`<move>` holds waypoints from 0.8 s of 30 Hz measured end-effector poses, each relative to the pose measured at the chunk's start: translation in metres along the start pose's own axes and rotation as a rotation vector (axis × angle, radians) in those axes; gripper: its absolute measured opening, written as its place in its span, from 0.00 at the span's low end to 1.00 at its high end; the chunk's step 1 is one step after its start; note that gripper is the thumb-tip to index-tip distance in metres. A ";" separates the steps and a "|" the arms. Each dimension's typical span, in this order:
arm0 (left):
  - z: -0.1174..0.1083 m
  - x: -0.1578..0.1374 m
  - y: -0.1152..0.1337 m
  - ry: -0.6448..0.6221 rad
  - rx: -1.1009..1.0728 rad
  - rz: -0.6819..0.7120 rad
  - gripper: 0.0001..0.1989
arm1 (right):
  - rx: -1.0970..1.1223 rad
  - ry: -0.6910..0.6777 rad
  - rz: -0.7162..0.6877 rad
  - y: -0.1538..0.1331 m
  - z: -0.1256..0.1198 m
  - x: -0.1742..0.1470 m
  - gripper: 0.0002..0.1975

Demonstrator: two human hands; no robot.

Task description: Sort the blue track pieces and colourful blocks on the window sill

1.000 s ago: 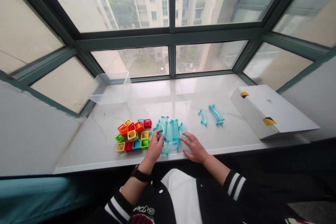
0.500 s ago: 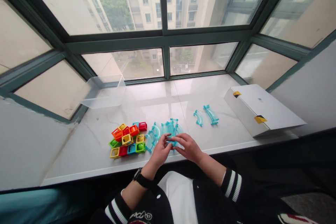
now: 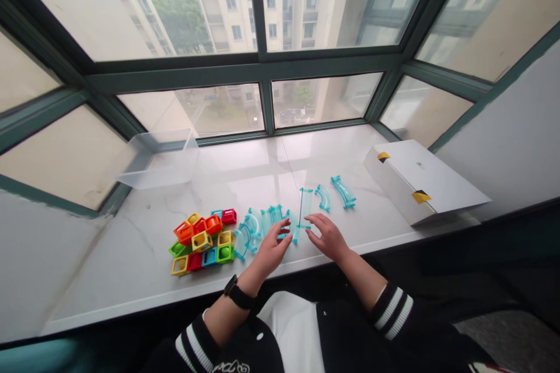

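My left hand (image 3: 272, 249) is open, thumb and fingers apart, beside translucent blue track pieces (image 3: 272, 218). A straight translucent blue track piece (image 3: 305, 208) stands out to the right of that group. My right hand (image 3: 327, 236) is at its near end, with fingertips touching or very close to it. The right fingers are curved and apart, and no firm grip shows. Between my hands lies another blue piece (image 3: 294, 232), partly hidden by the left fingers. Curved blue pieces (image 3: 247, 232) lie left of my left hand.
Colourful square blocks (image 3: 202, 242) are stacked on the left of the white sill (image 3: 153, 245). A clear plastic bin (image 3: 161, 172) stands at the back left. Further right lie a small curved track (image 3: 324, 198) and a longer one (image 3: 343, 191). A white box (image 3: 424, 180) sits at the right.
My hands were together over the blue pieces and have moved apart. The straight track piece has shifted right, away from the group. The view has turned slightly.
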State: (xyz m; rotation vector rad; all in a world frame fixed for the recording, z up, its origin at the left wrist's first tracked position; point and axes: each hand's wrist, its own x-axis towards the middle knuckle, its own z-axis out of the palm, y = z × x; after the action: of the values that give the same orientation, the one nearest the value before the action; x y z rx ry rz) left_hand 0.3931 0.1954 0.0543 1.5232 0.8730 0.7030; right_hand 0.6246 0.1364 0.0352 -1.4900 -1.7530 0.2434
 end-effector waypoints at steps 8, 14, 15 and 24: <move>0.000 0.005 -0.011 -0.010 -0.048 -0.074 0.24 | -0.082 -0.143 0.145 0.055 0.007 0.008 0.17; 0.006 0.014 -0.016 -0.049 -0.218 -0.207 0.26 | -0.168 -0.185 0.192 0.067 0.020 0.013 0.19; 0.009 0.016 -0.015 -0.055 -0.239 -0.224 0.26 | -0.177 -0.191 0.197 0.067 0.022 0.014 0.20; 0.031 0.048 -0.005 -0.089 -0.386 -0.377 0.34 | -0.162 0.037 0.199 0.063 0.035 -0.007 0.26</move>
State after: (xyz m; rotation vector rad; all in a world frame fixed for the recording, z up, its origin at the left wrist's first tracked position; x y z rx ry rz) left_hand 0.4442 0.2188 0.0426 1.0032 0.8678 0.4873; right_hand 0.6476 0.1604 -0.0290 -1.7779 -1.6278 0.1773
